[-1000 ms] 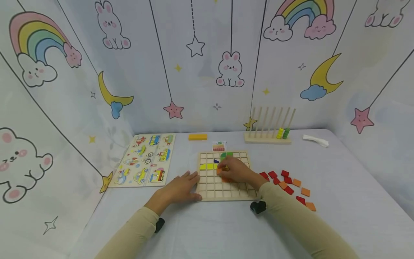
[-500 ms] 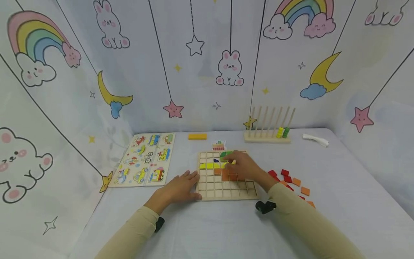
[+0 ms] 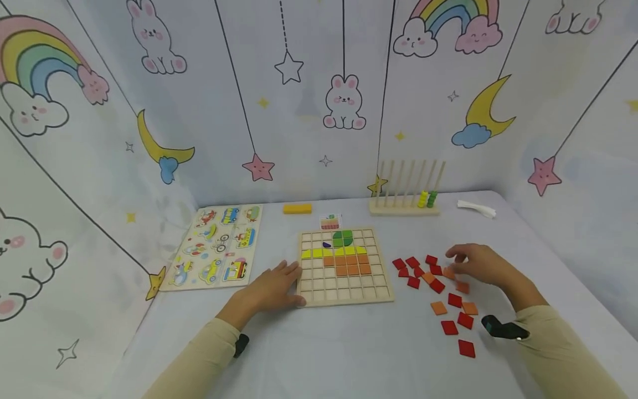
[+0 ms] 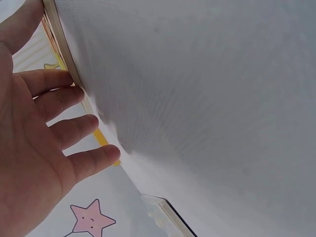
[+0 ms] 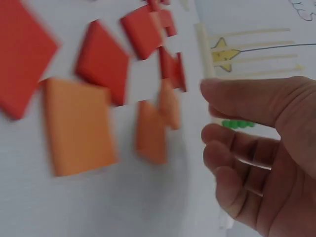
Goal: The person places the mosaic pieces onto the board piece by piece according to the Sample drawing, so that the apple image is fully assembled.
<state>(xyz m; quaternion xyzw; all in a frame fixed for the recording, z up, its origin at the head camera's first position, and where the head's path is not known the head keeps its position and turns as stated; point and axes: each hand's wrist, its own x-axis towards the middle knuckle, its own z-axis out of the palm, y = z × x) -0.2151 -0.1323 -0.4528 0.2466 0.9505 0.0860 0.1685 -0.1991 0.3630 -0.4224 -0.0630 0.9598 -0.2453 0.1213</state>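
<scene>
A wooden grid board (image 3: 346,294) lies on the table, with a yellow row, two orange rows, a green group and a dark blue piece on it. At its left edge my left hand (image 3: 273,287) rests with fingers extended, fingertips at the board's side in the left wrist view. Over the loose tiles at the right, my right hand (image 3: 479,266) hovers with loosely bent fingers and nothing between them. An orange tile (image 3: 448,273) lies just under its fingertips, another orange tile (image 3: 462,287) slightly nearer. Several red tiles (image 3: 437,286) are scattered around them.
Behind the board lies a small picture card (image 3: 330,221). A yellow block (image 3: 297,209), a peg rack (image 3: 404,210) with yellow and green beads, and a white strip (image 3: 477,209) line the back. A picture puzzle board (image 3: 214,246) lies at the left.
My right hand has let go of an orange tile on the board and moved right to the loose tiles. My left hand has stayed at the board's edge. The head view has shifted slightly.
</scene>
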